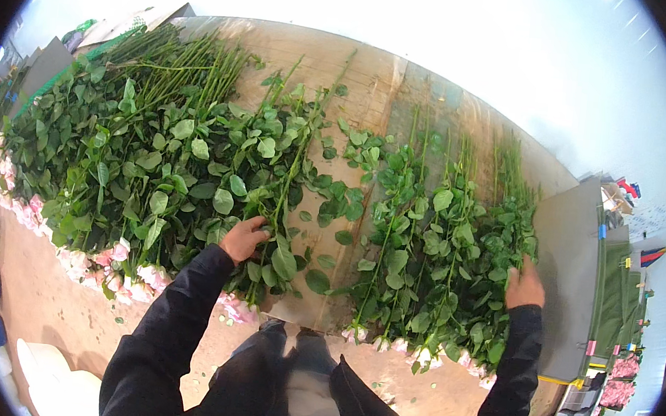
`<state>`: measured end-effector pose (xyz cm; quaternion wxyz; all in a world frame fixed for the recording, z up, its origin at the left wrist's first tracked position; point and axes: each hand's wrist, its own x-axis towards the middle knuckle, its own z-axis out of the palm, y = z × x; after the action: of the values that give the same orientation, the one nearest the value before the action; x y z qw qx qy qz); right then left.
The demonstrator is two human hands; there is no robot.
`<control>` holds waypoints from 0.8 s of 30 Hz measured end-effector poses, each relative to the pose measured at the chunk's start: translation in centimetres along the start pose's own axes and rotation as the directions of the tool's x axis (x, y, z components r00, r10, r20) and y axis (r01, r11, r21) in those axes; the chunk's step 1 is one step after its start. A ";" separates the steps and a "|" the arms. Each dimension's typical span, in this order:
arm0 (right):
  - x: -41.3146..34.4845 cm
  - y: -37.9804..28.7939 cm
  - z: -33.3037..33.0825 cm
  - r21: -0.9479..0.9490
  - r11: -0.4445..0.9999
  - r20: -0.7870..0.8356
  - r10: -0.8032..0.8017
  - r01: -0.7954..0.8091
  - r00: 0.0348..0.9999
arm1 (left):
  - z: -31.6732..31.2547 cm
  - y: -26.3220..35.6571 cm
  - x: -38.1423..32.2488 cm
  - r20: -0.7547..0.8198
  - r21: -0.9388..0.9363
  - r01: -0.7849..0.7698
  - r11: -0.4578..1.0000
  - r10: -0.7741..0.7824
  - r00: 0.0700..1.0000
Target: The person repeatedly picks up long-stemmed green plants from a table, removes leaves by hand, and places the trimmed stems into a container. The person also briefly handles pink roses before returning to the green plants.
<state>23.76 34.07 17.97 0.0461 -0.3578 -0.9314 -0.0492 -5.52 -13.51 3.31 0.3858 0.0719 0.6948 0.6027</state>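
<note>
Long-stemmed pink roses lie on a worn table (348,110), their blooms hanging over the near edge and their stems pointing away. On the left is a thick pile of roses (152,154); a smaller, looser group (426,235) lies to the right. My left hand (244,239) is at the right side of the big pile, its fingers among the leaves beside a rose stem; whether it grips the stem is hidden. At the outer right side of the smaller group, my right hand (525,285) touches the leaves, its fingertips partly hidden in them.
A grey upright panel (564,278) bounds the table on the right, with green sheets and coloured clips beyond it. Green netting (50,87) runs along the left side. White containers (55,380) stand on the floor at lower left. Loose leaves (318,280) lie between the two groups.
</note>
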 end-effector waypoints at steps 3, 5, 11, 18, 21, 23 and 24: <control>0.1 -11.4 1.4 0.720 0.652 0.038 -0.378 0.236 0.925 | 0.0 -0.7 0.3 0.008 0.095 0.004 0.995 -0.004 1.000; -0.1 -21.5 5.1 0.864 0.482 0.144 -0.518 0.148 0.843 | 0.6 -1.1 0.3 0.033 0.105 -0.085 0.991 0.081 0.996; 0.6 -42.9 13.3 0.874 0.414 0.397 -0.309 -0.254 0.864 | 1.8 -1.2 -0.2 -0.033 0.157 -0.037 0.987 0.043 0.999; 1.4 -42.1 14.3 0.914 0.316 0.283 -0.044 -0.256 0.958 | 1.0 -1.3 0.0 -0.230 0.543 0.010 0.840 0.137 0.964; 2.5 -40.4 13.4 0.910 0.353 0.227 0.017 -0.218 0.974 | 1.0 -1.7 0.6 -0.292 0.582 0.031 0.812 0.173 0.941; 3.7 -38.6 12.5 0.898 0.369 0.234 0.060 -0.239 0.970 | 0.9 -2.0 0.8 -0.307 0.641 0.045 0.766 0.203 0.930; 4.6 -37.4 12.0 0.903 0.353 0.235 0.068 -0.243 0.970 | 0.9 -2.1 1.0 -0.352 0.606 0.132 0.784 0.116 0.929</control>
<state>-5.36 10.94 4.49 0.1702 -0.3593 -0.7598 0.5144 -4.88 -12.78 0.96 0.2047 0.0766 0.9141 0.3416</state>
